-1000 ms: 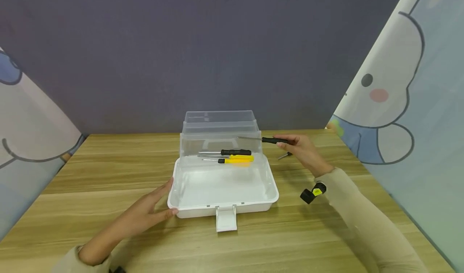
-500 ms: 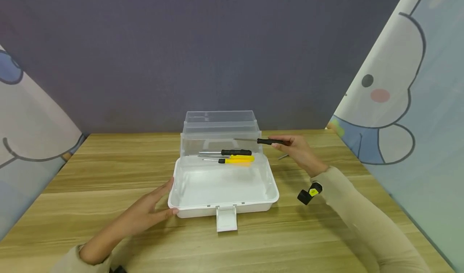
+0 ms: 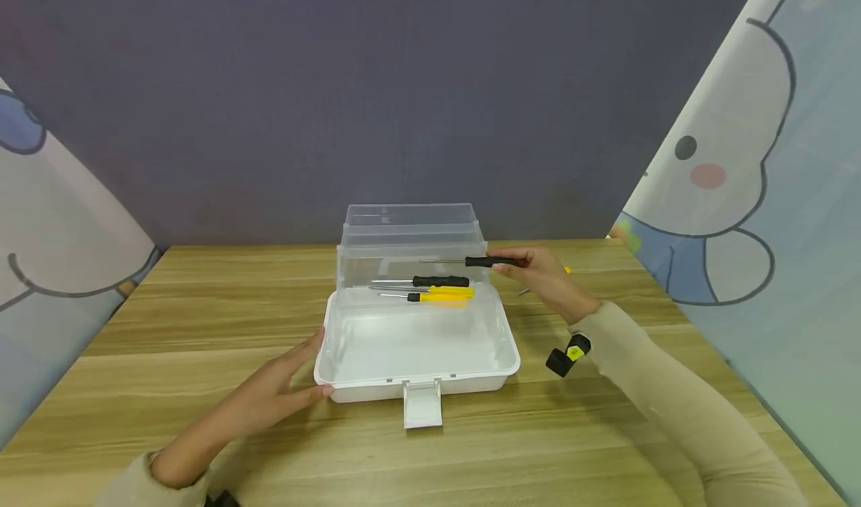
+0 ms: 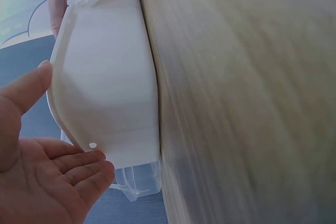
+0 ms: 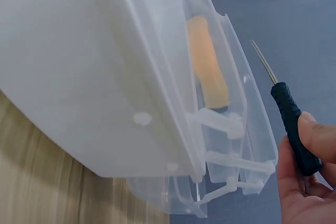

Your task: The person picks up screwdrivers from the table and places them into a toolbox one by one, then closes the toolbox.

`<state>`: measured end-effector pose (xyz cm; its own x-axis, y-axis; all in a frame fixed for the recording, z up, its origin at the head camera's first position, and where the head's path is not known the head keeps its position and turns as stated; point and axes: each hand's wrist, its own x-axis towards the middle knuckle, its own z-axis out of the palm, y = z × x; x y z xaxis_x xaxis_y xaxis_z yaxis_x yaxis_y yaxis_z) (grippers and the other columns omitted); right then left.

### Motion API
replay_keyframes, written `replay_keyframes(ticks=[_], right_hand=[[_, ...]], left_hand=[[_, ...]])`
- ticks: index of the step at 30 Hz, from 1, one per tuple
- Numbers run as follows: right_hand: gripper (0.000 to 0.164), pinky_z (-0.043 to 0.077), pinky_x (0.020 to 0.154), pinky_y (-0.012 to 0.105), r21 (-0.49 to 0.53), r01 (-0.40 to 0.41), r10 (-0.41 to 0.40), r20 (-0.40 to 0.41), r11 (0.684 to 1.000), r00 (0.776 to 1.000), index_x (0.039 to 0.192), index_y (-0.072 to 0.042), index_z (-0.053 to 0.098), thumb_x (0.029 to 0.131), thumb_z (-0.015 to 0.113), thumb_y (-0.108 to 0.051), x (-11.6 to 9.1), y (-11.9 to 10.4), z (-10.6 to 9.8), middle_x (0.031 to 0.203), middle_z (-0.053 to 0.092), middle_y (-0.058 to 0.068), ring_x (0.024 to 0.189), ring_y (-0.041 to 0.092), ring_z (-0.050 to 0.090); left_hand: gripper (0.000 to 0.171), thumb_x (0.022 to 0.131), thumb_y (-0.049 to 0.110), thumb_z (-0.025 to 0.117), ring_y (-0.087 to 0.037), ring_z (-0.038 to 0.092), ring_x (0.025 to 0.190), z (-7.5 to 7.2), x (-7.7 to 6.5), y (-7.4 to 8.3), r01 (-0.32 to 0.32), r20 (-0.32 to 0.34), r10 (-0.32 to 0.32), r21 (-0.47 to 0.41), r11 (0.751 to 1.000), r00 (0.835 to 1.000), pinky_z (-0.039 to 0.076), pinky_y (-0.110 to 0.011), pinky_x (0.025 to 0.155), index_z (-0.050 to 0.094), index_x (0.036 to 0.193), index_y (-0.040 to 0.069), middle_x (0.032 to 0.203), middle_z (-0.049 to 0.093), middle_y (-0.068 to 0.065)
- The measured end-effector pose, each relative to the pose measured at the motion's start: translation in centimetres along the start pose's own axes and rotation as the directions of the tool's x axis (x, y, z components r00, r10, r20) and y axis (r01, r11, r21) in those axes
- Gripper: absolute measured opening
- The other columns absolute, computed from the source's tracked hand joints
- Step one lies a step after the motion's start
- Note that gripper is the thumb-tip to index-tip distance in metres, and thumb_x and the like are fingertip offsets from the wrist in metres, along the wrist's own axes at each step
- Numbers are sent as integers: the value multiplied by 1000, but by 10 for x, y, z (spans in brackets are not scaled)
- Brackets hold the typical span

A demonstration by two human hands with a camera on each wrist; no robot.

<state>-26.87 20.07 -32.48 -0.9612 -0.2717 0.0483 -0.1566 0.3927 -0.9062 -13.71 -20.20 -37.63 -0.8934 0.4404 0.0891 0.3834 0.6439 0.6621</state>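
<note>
A white toolbox (image 3: 363,393) with a clear raised lid and tray stands on the table. My left hand (image 3: 272,395) rests at its left front corner, thumb at the front rim and straight fingers along the side, as the left wrist view (image 4: 47,182) also shows. In my right hand (image 3: 545,279) a black-handled screwdriver (image 3: 479,262) is pinched by the handle, its shaft pointing left above the clear tray (image 3: 353,271). A black screwdriver (image 3: 440,281) and two yellow screwdrivers (image 3: 451,296) lie side by side in the tray. The right wrist view shows the held screwdriver's grip (image 5: 286,111) apart from the box.
Behind the right hand, a metal shaft (image 3: 524,292) and a yellow end (image 3: 568,270) show on the wooden table (image 3: 235,290). The open latch (image 3: 422,410) hangs at the toolbox's front. A dark wall panel (image 3: 417,103) rises behind the table.
My right hand has moved left with the screwdriver, bringing its shaft further over the tray. The left hand has stayed at the toolbox corner.
</note>
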Motion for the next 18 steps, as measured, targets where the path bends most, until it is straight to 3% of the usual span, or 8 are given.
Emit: replay_keyframes(ticks=[2, 7, 11, 15, 18], right_hand=[[34, 50, 73, 20, 0, -7, 7, 4, 1000, 1000, 123, -3, 62, 90, 65, -12, 0, -2, 1, 127, 59, 14, 98, 15, 57], [36, 50, 75, 21, -2, -15, 15, 21, 1000, 1000, 124, -4, 62, 90, 65, -15, 1, -8, 5, 128, 58, 14, 100, 18, 57], [35, 46, 67, 19, -4, -27, 27, 17, 1000, 999, 123, -3, 62, 90, 65, -13, 3, -11, 11, 127, 59, 15, 89, 17, 55], [34, 44, 66, 18, -5, -37, 37, 20, 999, 999, 122, -3, 63, 89, 66, -13, 4, -15, 18, 126, 59, 14, 84, 15, 52], [34, 47, 72, 20, -2, -32, 32, 43, 999, 999, 122, -3, 63, 89, 65, -13, 5, -18, 22, 126, 59, 14, 89, 16, 53]], left_hand=[[80, 89, 39, 63, -43, 28, 135, 0, 0, 0, 1, -2, -1, 2, 1000, 1000, 25, -42, 107, 24, 147, -2, 150, 27, -23], [81, 89, 38, 64, -44, 30, 134, -1, 1, 0, 0, -11, 0, 16, 1000, 1000, 26, -51, 104, 25, 146, -3, 148, 29, -24], [81, 89, 38, 65, -45, 30, 133, -1, 1, -2, -2, -8, 3, 9, 1000, 1000, 25, -55, 102, 24, 147, -3, 148, 29, -25], [81, 89, 38, 64, -44, 28, 134, 0, 0, -5, -1, -7, 1, 0, 1000, 1000, 26, -44, 106, 24, 147, -1, 149, 28, -24], [81, 89, 38, 64, -44, 28, 135, 0, -1, -7, -1, -4, 1, -7, 1000, 1000, 24, -36, 107, 23, 148, 0, 149, 28, -24]])
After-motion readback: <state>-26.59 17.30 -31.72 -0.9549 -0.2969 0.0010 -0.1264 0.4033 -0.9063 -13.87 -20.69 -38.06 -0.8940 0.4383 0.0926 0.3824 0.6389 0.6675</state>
